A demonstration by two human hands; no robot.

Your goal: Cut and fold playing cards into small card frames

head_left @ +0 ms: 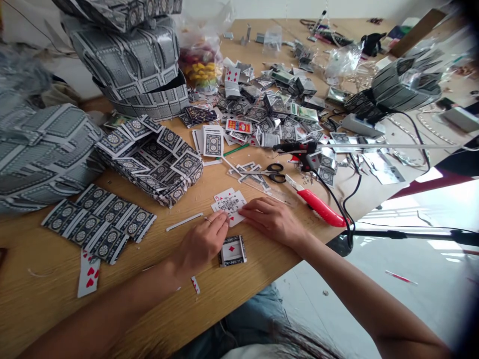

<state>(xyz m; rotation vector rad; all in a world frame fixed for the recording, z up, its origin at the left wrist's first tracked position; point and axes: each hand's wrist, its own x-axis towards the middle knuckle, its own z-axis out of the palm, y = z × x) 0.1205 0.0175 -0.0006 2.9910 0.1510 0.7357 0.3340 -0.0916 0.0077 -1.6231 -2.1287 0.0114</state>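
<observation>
Two playing cards lie crossed on the wooden table between my hands: a joker-like playing card point(229, 203) on top and a card marked 5 point(220, 195) partly under it. My left hand point(202, 243), with a ring on one finger, presses bent fingertips on the top card's near left edge. Fingers together, my right hand point(275, 220) grips that card's right edge; the thumb is partly hidden. Just below the cards sits a small folded card frame point(232, 251) with a red diamond inside. A narrow white strip point(184, 222) lies left of the cards.
A woven card basket point(175, 172) stands left, near joined card panels point(101, 219). Scissors point(275, 173), red-handled pliers point(322, 208) and a glue gun point(301, 152) with a trailing cable lie right. Folded cards are heaped behind. The table edge runs close below my hands.
</observation>
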